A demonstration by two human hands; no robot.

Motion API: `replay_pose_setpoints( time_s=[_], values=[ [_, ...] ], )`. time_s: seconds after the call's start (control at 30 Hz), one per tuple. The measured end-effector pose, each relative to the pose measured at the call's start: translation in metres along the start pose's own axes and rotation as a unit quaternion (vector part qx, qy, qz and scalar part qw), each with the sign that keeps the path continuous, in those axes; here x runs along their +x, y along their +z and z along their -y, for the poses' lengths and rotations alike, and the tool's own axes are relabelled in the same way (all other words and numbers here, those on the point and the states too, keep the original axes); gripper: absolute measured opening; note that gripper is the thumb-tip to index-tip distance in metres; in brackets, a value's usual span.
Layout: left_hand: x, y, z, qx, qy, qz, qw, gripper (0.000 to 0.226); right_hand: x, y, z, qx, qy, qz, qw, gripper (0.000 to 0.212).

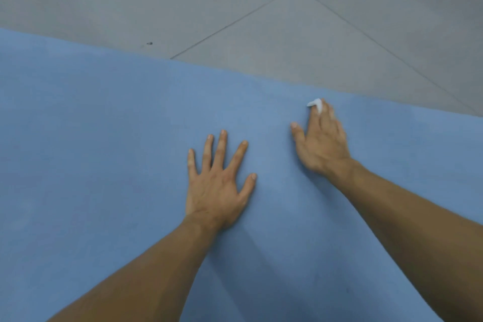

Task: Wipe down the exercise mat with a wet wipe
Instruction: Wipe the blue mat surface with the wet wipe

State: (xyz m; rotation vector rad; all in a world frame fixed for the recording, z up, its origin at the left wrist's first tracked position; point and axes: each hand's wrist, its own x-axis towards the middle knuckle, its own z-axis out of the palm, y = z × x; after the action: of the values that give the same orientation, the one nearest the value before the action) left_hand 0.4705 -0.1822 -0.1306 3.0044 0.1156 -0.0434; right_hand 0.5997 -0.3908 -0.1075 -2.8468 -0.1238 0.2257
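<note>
Grey floor tiles (287, 34) lie beyond a blue exercise mat (104, 125) that fills the near view. The left hand (219, 185) is spread flat on the mat, bracing it. The right hand (322, 144), near the mat's far edge, presses a white wet wipe (315, 103) under its fingers. The thumb is splayed, so this is a flat press, not a closed grip. Firm bracing and overlapping strokes would serve best. No writing or brand is readable.

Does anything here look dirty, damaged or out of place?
Nothing serious. The exercise mat lies flat, with no visible tear or spill; the right hand presses the wet wipe near its far edge. Only a small dark speck sits on the grey floor beyond the mat.
</note>
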Motion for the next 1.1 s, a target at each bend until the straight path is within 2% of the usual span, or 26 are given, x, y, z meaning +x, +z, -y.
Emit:
replay_pose_setpoints(
  time_s=[0.13, 0.2, 0.27, 0.4, 0.5, 0.63, 0.87, 1.1],
  values=[
    [0.000, -0.001, 0.001, 0.001, 0.000, 0.005, 1.000, 0.072, -0.010, 0.008, 0.040, -0.014, -0.187, 0.074, 0.979, 0.075],
    [0.000, -0.001, 0.001, 0.000, 0.002, 0.004, 1.000, 0.072, -0.021, 0.010, 0.037, -0.041, -0.225, 0.083, 0.970, 0.078],
    [0.000, -0.002, 0.000, 0.003, 0.002, 0.001, 1.000, 0.072, -0.025, 0.005, 0.019, -0.048, -0.201, 0.051, 0.977, 0.078],
    [0.000, 0.000, 0.001, 0.010, 0.001, -0.001, 1.000, 0.072, -0.010, -0.010, -0.027, -0.036, -0.053, -0.027, 0.998, 0.071],
    [0.000, 0.001, 0.001, 0.013, 0.002, -0.002, 1.000, 0.072, 0.010, -0.013, -0.035, -0.007, 0.028, -0.015, 0.999, 0.075],
    [0.000, 0.000, 0.001, 0.011, 0.001, 0.001, 1.000, 0.072, 0.034, -0.006, 0.000, 0.033, 0.068, 0.014, 0.997, 0.079],
    [0.000, -0.001, 0.000, 0.009, 0.000, 0.008, 1.000, 0.072, 0.062, 0.000, 0.050, 0.007, -0.102, 0.068, 0.992, 0.071],
    [0.000, -0.002, 0.001, 0.011, 0.001, 0.007, 1.000, 0.073, 0.026, -0.008, 0.028, -0.066, -0.296, 0.122, 0.945, 0.071]
  ],
)
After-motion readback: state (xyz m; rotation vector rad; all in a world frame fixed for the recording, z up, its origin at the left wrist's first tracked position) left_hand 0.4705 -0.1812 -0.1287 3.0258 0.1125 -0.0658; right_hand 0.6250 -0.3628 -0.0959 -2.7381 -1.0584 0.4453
